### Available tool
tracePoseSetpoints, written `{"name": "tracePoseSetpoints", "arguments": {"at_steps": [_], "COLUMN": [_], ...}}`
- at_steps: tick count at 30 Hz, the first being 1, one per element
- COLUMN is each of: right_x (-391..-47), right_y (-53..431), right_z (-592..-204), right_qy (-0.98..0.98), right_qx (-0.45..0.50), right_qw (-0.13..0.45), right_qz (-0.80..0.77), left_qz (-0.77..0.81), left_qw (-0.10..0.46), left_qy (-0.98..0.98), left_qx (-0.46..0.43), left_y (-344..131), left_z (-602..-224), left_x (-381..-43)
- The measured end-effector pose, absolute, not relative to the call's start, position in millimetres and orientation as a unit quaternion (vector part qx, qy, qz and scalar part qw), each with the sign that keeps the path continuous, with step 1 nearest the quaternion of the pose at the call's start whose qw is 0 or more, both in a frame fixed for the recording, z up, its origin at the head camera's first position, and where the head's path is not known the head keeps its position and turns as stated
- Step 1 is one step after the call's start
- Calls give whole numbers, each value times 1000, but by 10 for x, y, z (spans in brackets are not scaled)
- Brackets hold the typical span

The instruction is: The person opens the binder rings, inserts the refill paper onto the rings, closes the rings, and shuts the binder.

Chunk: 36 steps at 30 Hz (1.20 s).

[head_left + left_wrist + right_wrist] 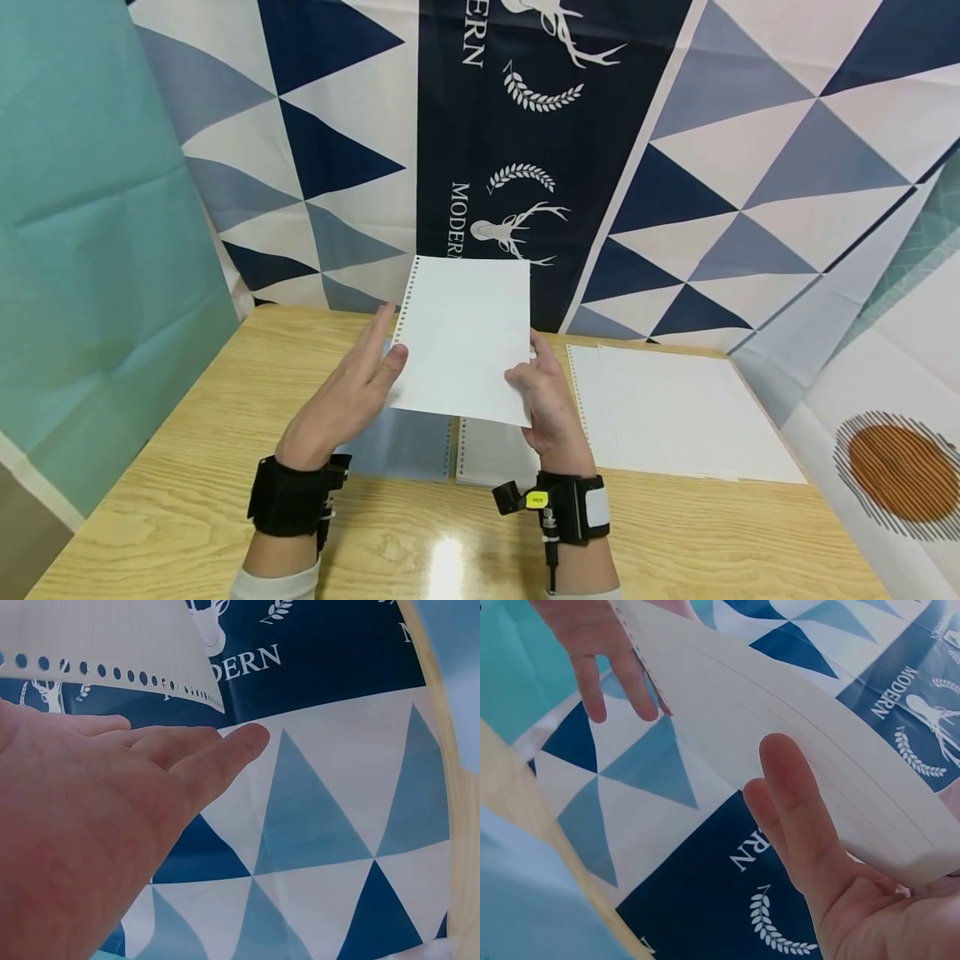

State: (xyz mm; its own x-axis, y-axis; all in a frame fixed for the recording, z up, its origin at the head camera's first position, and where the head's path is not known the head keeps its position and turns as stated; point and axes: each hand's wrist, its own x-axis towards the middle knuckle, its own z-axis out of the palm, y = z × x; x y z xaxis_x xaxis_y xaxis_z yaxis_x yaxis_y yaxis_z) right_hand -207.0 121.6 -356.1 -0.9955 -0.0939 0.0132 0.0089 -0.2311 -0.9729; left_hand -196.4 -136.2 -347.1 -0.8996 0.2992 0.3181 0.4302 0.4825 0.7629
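A sheaf of white loose-leaf paper point(465, 333), with a row of punched holes along its left edge, is held up over the table, tilted toward the head camera. My right hand point(553, 404) grips its right edge, thumb on the front and fingers behind; the right wrist view shows faint lines on the paper point(727, 705). Against the holed edge, my left hand point(337, 396) is held upright with straight fingers. The left wrist view has the flat left hand point(97, 810) alongside the punched paper point(112, 637).
Below the held paper lies an open ring-style notebook, its blue-grey cover point(401, 450) at left and white pages point(491, 457) at right. More punched sheets point(675, 408) lie overlapping on the right of the wooden table point(172, 492). A patterned cloth point(337, 142) hangs behind.
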Motion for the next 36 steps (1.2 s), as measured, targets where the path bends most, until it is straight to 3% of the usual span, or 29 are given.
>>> {"name": "tracePoseSetpoints", "arguments": {"at_steps": [14, 36], "right_x": [-2098, -2070], "right_y": [1388, 1591], "right_z": [-3532, -3530], "right_qy": [631, 642], "right_qx": [-11, -5], "right_qw": [41, 31], "right_qz": [-774, -766], "left_qz": [-444, -380], "left_qw": [86, 84], "left_qy": [-854, -893], "left_qx": [-258, -228], "left_y": [-1288, -1199], "left_z": [-3462, -3470], "left_x": [-1972, -1901]}}
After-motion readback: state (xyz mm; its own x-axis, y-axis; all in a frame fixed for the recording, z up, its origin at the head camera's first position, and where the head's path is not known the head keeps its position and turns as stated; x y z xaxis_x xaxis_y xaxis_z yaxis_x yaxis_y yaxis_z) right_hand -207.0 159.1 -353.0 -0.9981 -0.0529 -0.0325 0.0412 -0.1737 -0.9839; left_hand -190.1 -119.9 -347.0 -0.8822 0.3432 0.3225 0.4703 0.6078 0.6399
